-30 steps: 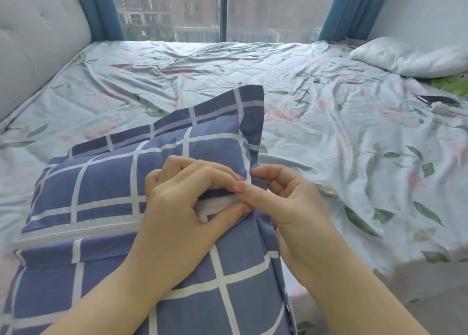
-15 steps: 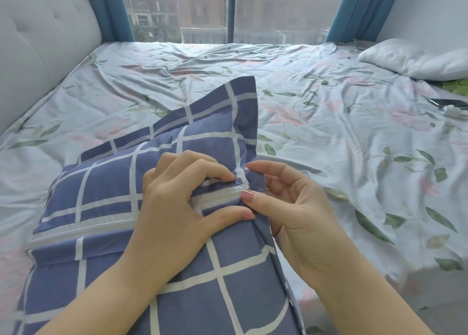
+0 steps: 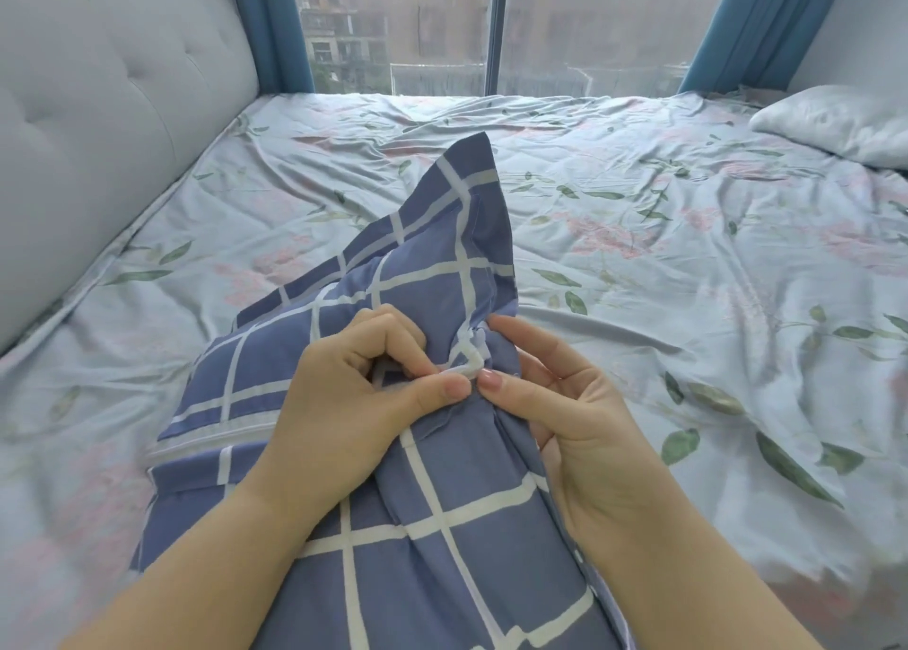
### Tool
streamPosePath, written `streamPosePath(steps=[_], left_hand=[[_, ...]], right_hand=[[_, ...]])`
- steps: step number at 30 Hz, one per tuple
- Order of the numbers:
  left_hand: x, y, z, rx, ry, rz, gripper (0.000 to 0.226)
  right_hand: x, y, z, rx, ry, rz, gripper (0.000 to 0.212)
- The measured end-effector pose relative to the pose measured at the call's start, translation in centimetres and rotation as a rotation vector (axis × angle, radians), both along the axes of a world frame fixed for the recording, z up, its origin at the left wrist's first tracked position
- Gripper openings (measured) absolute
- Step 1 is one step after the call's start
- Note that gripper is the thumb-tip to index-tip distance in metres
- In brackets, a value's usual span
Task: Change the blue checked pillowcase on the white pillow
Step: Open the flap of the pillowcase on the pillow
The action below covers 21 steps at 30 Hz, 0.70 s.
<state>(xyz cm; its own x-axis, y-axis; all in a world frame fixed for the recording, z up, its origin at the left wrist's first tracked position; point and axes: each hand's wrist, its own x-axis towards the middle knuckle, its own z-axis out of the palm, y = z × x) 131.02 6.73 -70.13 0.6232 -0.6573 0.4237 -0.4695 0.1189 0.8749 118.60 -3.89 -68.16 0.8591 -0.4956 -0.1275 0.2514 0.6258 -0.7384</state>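
place: home bedroom | evidence: bed [image 3: 638,305], padded headboard [image 3: 98,133], window [image 3: 491,25], curtains [image 3: 737,25]

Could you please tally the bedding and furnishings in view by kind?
blue checked fabric pillowcase: 1
plain white pillow: 1
floral printed bed sheet: 1
blue fabric curtains: 2
grey tufted padded headboard: 1
Total: 6

Open bedsheet [image 3: 638,305] right of the pillowcase [image 3: 432,281]; headboard [image 3: 98,133] close left.

Bed with floral sheet [image 3: 638,305] — grey tufted headboard [image 3: 98,133] on the left. Behind it a window [image 3: 417,20], blue curtains [image 3: 751,25] either side, dull daylight.
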Motion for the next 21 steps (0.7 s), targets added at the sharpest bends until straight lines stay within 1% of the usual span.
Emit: streamPosePath(steps=[5, 7, 9, 15, 17, 19, 21], left_hand=[[0.7, 0.8, -0.2, -0.019, 0.073, -0.022, 0.021], [0.7, 1.0, -0.3, -0.031, 0.095, -0.014, 0.021], [0.6, 1.0, -0.4, -0.031, 0.097, 0.006, 0.020], [0.5, 0.8, -0.8, -0.042, 0.069, 0.024, 0.018], [0.4, 0.7, -0.9, -0.031, 0.047, 0.021, 0.017], [0.3, 0.7, -0.9, -0.028, 0.033, 0.018, 0.020], [0.1, 0.6, -0.9, -0.030, 0.037, 0.016, 0.018]], right_hand=[[1.0, 0.6, -0.1, 0.095, 0.010, 0.007, 0.034], [1.2, 0.6, -0.2, 0.124, 0.020, 0.013, 0.036], [1.4, 0.7, -0.3, 0.133, 0.027, 0.029, 0.043], [1.6, 0.6, -0.5, 0.106, 0.041, 0.022, 0.052], [1.5, 0.6, -0.4, 0.076, 0.054, -0.002, 0.051], [1.4, 0.7, -0.1, 0.036, 0.071, -0.036, 0.045], [1.3, 0.9, 0.1, -0.013, 0.098, -0.065, 0.043]])
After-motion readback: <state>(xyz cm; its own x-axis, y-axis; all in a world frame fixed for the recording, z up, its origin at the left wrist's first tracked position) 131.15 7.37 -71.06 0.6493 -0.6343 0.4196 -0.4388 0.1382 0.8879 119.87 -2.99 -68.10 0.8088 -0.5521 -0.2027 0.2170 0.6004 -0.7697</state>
